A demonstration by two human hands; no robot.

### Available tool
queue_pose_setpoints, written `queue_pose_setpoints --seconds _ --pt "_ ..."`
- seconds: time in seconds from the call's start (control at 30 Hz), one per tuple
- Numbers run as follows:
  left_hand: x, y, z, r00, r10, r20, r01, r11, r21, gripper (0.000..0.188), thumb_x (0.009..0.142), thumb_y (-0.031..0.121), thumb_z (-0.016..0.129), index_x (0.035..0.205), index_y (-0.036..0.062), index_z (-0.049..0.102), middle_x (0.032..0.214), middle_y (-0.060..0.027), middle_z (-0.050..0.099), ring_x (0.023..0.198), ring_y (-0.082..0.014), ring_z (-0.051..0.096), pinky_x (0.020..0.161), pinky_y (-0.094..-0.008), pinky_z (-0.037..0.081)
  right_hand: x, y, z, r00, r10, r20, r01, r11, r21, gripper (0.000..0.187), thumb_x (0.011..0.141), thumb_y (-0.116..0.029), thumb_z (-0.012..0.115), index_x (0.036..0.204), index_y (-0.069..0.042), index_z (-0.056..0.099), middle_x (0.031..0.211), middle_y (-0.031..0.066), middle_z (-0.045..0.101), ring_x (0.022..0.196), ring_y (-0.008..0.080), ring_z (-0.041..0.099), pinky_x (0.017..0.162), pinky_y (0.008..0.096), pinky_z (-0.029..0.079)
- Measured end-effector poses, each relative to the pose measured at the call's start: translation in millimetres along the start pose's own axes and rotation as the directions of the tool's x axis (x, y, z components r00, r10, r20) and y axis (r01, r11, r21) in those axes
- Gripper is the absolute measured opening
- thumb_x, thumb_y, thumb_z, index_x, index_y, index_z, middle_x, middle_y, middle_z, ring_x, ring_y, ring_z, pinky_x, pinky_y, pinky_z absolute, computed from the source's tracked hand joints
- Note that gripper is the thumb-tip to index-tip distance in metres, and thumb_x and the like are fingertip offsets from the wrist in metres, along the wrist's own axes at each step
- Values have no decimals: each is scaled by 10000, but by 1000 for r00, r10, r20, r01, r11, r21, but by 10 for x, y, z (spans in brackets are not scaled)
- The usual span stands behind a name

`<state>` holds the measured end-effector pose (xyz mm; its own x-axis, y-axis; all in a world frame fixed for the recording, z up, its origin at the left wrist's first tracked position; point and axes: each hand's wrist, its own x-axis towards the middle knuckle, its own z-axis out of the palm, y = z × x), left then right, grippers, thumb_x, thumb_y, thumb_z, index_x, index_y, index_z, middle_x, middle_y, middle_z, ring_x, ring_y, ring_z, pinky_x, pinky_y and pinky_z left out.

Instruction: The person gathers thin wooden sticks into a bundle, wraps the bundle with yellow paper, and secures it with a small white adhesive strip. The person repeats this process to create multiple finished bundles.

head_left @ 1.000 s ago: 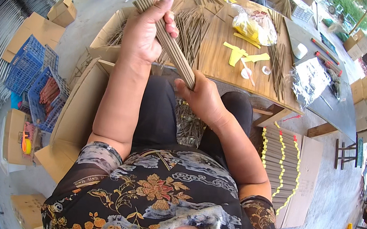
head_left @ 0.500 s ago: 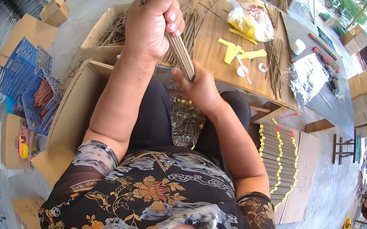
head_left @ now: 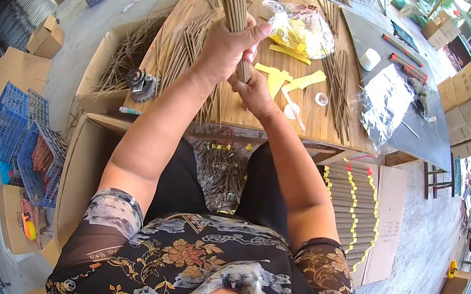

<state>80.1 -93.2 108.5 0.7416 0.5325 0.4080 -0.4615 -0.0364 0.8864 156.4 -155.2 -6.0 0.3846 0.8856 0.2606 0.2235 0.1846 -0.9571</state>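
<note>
Both fists were clamped on the stick bundle (head_left: 238,26), left hand (head_left: 226,45) wrapped higher, right hand (head_left: 254,92) at its bottom end, long axis pointing toward the bench's (head_left: 240,114) far edge.

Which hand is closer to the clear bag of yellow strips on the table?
Left. The left hand grips the stick bundle beside the bag; the right hand sits lower, farther off.
</note>
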Motion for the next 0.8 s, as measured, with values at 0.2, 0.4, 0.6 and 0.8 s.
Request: queue_pose_setpoints --seconds 0.2,0.4,0.6,0.8 --pt "53 -45 59 1000 8 5 -9 996 88 273 764 231 677 643 94 474 503 21 433 424 -60 409 410 -190 347 34 -50 -32 998 -56 -10 57 995 82 182 832 -170 595 961 -47 559 793 5 576 736 78 478 699 254 433" --pt "76 -22 10 996 65 61 -70 995 72 267 776 215 666 629 94 478 504 22 421 421 -58 403 411 -193 335 84 -98 -21 999 -39 -1 39 998 48 132 824 -155 592 885 -47 545 711 -11 534 685 70 452 654 248 428" --pt "82 -102 -39 999 -35 -15 36 999 25 234 801 189 633 654 89 480 500 18 400 407 -67 366 412 -206 320 50 -59 34 999 34 -2 -34 998 53 159 820 -180 599 872 -42 538 665 -7 510 636 77 441 608 249 421" --pt "133 134 -167 984 -156 88 171 964 -204 285 854 222 554 618 125 430 480 40 415 382 -37 356 367 -189 274 -220 -322 145 968 240 68 -247 963 109 223 813 -247 612 825 -48 512 581 -17 470 495 54 429 453 227 375"
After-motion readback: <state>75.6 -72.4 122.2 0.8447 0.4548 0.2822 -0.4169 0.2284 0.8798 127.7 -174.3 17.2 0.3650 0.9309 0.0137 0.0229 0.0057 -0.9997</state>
